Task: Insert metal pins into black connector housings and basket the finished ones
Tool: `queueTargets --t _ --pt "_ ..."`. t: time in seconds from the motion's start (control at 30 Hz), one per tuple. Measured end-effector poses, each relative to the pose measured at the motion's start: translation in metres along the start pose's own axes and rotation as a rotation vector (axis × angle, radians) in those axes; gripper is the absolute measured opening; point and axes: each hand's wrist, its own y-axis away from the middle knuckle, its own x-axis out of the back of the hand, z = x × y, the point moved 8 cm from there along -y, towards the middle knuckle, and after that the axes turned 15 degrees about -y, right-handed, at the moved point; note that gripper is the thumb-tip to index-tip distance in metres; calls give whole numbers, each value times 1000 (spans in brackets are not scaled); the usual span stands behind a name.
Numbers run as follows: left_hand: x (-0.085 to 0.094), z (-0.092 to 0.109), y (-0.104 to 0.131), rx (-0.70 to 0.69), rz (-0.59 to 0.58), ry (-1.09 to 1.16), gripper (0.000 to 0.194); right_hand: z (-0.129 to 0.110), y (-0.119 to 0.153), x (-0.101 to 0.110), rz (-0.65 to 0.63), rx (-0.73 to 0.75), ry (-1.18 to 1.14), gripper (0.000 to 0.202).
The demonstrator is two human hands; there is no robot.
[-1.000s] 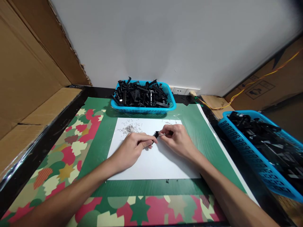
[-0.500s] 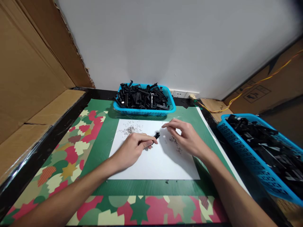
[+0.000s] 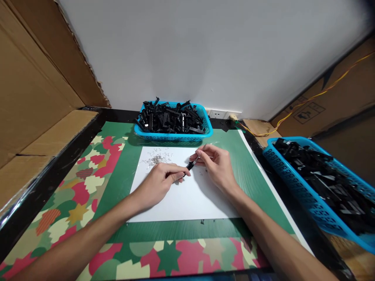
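My left hand (image 3: 159, 181) is closed around a small, narrow black plastic part (image 3: 190, 165), its far end sticking out past the fingertips. Close by on the right, my right hand (image 3: 215, 164) is pinched at that end of the part. Something thin and light-coloured shows at its fingertips, too small to make out. Both hands are over a white sheet of paper (image 3: 175, 203). A scattered pile of tiny thin metal pieces (image 3: 158, 159) lies on the sheet's far left, behind my left hand. A few more show beside my right hand, which mostly hides them.
A blue basket (image 3: 172, 137) heaped with black plastic parts stands behind the paper. Another blue basket (image 3: 307, 203) of black parts is at the right. Under the paper lies a green mat (image 3: 117, 191) with patterned borders. Cardboard (image 3: 35, 78) walls the left; a socket (image 3: 217, 114) sits behind.
My right hand has come left and its fingers have closed at the end of the black part. My left hand keeps its hold. The whole view has shifted slightly.
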Motion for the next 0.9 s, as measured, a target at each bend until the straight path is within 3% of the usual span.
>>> queueTargets --t 0.3,0.6,0.73,0.8,0.9 --pt "1 2 1 6 2 20 26 0 3 0 10 97 81 22" --pt "1 -8 -2 86 -1 28 33 9 2 0 14 89 69 23" --pt "1 -13 0 89 41 44 35 0 4 -1 32 149 91 17" --pt "6 -22 1 127 114 74 37 -13 5 -2 -24 219 160 16" --pt "7 -33 0 186 118 246 42 -39 13 -16 -242 395 473 22"
